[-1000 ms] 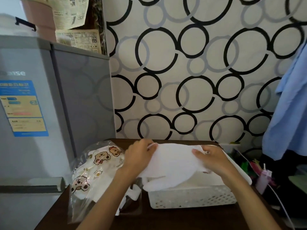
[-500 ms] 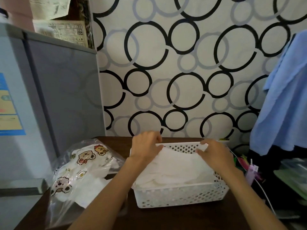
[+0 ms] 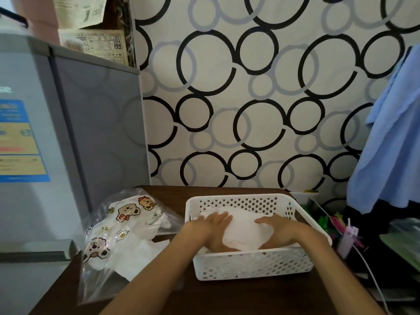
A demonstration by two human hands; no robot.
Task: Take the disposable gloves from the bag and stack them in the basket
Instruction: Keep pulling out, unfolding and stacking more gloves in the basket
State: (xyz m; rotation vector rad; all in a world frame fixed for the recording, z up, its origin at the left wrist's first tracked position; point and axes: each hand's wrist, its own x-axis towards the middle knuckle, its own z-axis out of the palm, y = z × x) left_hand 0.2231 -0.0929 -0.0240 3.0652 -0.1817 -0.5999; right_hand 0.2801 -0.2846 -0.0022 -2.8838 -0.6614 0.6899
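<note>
Both of my hands are inside the white perforated plastic basket (image 3: 250,264), which stands on the dark brown wooden table (image 3: 227,296). My left hand (image 3: 213,230) lies flat, fingers straight and together, pressing on the left side of the stack of white disposable gloves (image 3: 245,228) in the basket. My right hand (image 3: 278,230) lies flat on the right side of the same stack, fingers straight, pressing down. The gloves sit wholly within the basket walls. Just to the left of the basket lies the clear plastic bag printed with cartoon bears (image 3: 122,233), with more white gloves visible inside it. A grey refrigerator (image 3: 68,133) stands at the left, and a blue cloth (image 3: 391,144) hangs at the right.
</note>
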